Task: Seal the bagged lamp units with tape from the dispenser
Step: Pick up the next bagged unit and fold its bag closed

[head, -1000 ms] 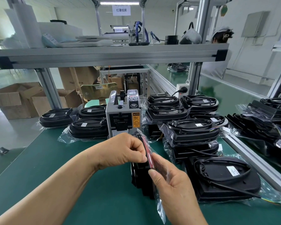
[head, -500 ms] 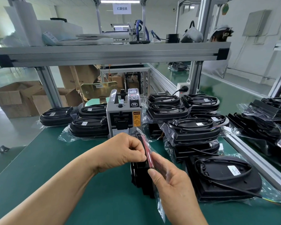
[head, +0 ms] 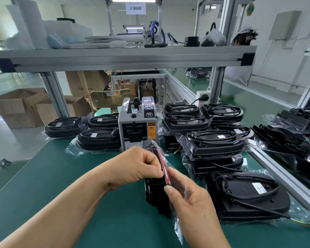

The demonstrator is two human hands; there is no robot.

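I logged the bagged lamp unit (head: 156,192) standing on edge on the table (head: 79,203), its long axis running away toward the tape dispenser (head: 138,127) just beyond, with the left hand (head: 141,169) pinching its upper edge, nearer the dispenser, and the right hand (head: 191,199) gripping the bag's near side.
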